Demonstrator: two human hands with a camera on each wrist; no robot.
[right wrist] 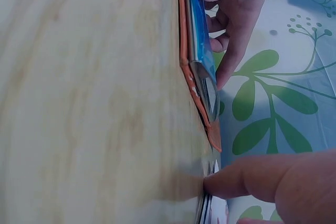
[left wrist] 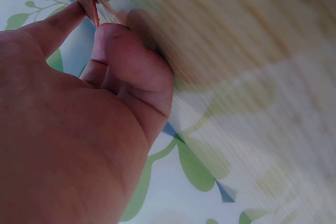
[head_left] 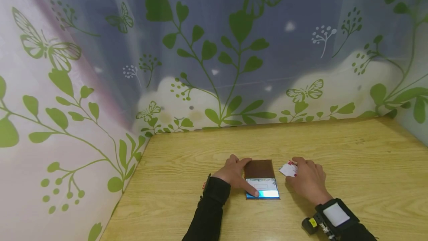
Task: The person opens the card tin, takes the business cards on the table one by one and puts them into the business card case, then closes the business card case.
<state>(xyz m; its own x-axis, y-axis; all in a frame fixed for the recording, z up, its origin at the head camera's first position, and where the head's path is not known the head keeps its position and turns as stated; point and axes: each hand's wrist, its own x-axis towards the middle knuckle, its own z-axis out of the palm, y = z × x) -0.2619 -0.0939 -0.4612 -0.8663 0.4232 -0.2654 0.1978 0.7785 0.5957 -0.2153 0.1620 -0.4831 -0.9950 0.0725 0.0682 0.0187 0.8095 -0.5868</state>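
A brown card wallet (head_left: 259, 168) lies unfolded on the table. Its lower half carries a white printed card with a shiny blue card (head_left: 270, 194) along the bottom edge. My left hand (head_left: 234, 174) grips the wallet from its left side, thumb on the blue card and a finger at the top corner. To the right, my right hand (head_left: 309, 179) pinches a small stack of white cards (head_left: 288, 169) with red print. In the right wrist view, the stack's edges (right wrist: 206, 211) show several layers, close to the wallet's orange-brown edge (right wrist: 184, 40).
The wood-grain table (head_left: 187, 148) runs back to a curtain (head_left: 200, 66) printed with green leaves and butterflies. More of this curtain (head_left: 50, 122) hangs along the table's left edge. A strapped device (head_left: 336, 214) sits on the right wrist.
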